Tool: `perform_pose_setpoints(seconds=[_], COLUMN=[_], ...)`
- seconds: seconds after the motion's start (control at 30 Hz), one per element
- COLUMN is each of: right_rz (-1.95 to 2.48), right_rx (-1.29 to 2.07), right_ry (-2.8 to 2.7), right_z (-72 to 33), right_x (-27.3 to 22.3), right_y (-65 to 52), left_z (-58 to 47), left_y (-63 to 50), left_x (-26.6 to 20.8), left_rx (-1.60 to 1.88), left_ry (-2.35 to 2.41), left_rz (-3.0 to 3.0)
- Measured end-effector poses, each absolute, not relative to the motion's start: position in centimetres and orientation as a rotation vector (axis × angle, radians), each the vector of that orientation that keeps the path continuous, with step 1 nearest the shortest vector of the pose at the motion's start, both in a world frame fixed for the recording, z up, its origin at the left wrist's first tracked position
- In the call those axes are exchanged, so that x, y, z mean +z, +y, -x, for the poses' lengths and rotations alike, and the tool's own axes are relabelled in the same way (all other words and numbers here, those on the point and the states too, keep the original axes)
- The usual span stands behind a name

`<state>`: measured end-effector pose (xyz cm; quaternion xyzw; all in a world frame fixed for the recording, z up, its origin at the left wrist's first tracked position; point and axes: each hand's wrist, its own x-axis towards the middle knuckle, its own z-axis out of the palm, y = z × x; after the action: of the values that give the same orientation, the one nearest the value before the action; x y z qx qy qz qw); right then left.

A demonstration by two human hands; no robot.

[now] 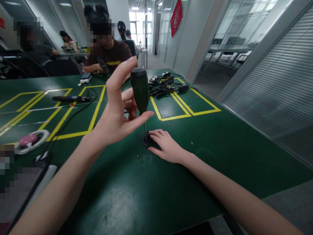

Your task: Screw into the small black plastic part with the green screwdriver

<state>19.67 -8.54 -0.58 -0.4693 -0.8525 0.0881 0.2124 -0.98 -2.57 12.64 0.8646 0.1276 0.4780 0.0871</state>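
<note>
My left hand (117, 104) is around a screwdriver (140, 89) with a dark green and black handle. Its thumb lies at the lower end of the handle, its index finger is raised beside the top, and the other fingers curl behind. The screwdriver stands nearly upright, its thin shaft reaching down to a small round black part (147, 143) with a short post, flat on the table. Where the tip meets this part is too small to make out. My right hand (166, 145) rests low on the table, thumb and fingertips holding the black part's right side.
The green table (195, 182) carries yellow tape outlines. A heap of black cables (166, 83) lies at the far side. A black tool with a cord (70, 98) and a white ring-shaped roll (31, 141) are on the left. A person (110, 54) sits opposite.
</note>
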Motion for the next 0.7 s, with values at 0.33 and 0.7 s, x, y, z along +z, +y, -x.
perform_pose_setpoints(seconds=[0.33,0.7], right_rz=[1.300,1.310], right_rx=[0.253,0.267], right_ry=[-2.368,-2.393], right_z=[-19.8,-19.8], right_x=[-0.6,-0.3], right_y=[-8.5,-8.4], left_z=[1.2,1.3], left_y=[-3.1,-2.0], left_x=[13.5,13.2], left_rx=[1.329,1.323], left_ry=[0.378,0.302], left_rz=[-2.558,-2.591])
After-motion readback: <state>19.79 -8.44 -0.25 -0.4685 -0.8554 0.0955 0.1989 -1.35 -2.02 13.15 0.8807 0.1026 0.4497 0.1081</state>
